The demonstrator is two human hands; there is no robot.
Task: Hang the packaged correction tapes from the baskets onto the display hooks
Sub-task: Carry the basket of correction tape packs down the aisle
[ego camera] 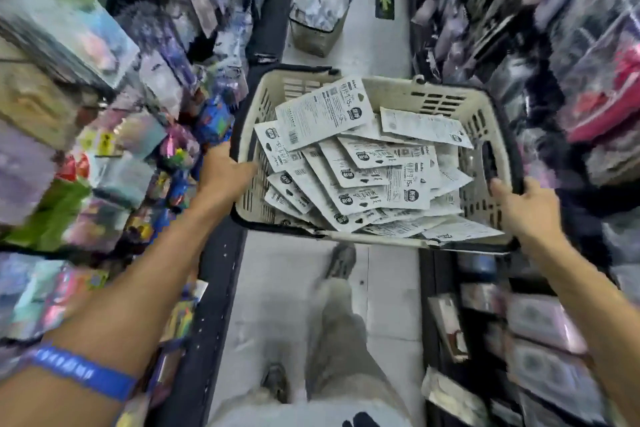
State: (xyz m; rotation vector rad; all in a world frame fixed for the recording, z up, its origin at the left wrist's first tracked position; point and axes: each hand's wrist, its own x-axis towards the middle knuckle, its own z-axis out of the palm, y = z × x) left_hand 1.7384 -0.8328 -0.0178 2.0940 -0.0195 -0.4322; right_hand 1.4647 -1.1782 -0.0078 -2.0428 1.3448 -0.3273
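So I've got both hands on the basket right now. My left hand is clamped on its left rim, thumb hooked over the edge and pointing into the basket, the other fingers hidden under the rim so I can't say exactly how they're curled. My right hand grips the right rim near the corner, thumb on top, rest of the fingers wrapped underneath out of view. Just inward from both thumbs sits the whole heap of packaged correction tapes — white card backs facing up, piled loose and overlapping, some leaning up the far wall of the basket. The basket looks held up in the aisle between the shelves, not resting on anything I can see. Further out past my left fingers there are colourful stationery packs on the left shelving, but it's all smeared with motion blur, so I can't pick out any display hooks or tell whether any tapes are hung. Beyond the basket, further down the floor, there's a second wire bin with crumpled clear stuff in it. Progress-wise I'd say we're at the very start — basket's full, nothing in the fingers but the rim, so basically all the hanging is left to do.
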